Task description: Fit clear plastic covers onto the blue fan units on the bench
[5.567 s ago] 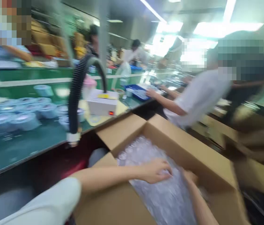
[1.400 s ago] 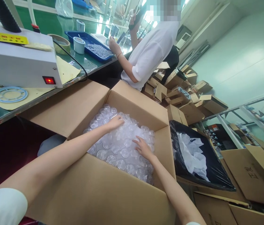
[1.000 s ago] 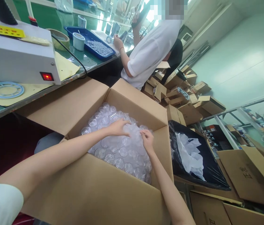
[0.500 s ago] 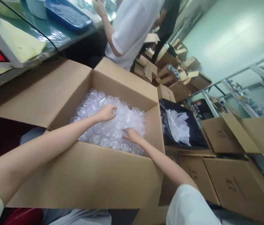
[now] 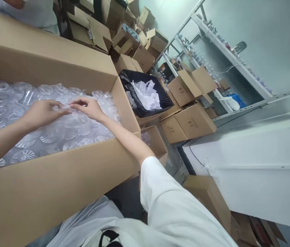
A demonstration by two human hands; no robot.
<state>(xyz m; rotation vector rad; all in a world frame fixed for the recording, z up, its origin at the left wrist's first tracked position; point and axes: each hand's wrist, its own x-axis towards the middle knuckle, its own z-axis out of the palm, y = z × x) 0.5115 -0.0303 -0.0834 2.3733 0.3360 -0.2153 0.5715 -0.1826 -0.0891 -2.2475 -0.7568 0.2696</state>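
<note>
A large open cardboard box (image 5: 65,181) stands in front of me, filled with clear ribbed plastic cups (image 5: 23,156) lying close together. Over the middle of them spreads a thin, translucent plastic film (image 5: 65,115). My left hand (image 5: 44,111) is above the cups, its thumb and fingers closed on a bit of this film. Close to it, my right hand (image 5: 89,107) pinches the same film, fingertips almost meeting those of the left. Exactly where the film's edges run is hard to make out.
Right of the box, a black-bag-lined carton (image 5: 147,96) holds crumpled white sheets. Beyond it are printed cartons (image 5: 191,123) and a metal shelf (image 5: 227,48) with small items. Another person in a white top (image 5: 35,15) stands at upper left. Another carton (image 5: 206,195) stands lower right.
My view has swung right, so the box now sits further left. My hands, apart before, have come together over the cups, and the right fingers have closed into a pinch.
</note>
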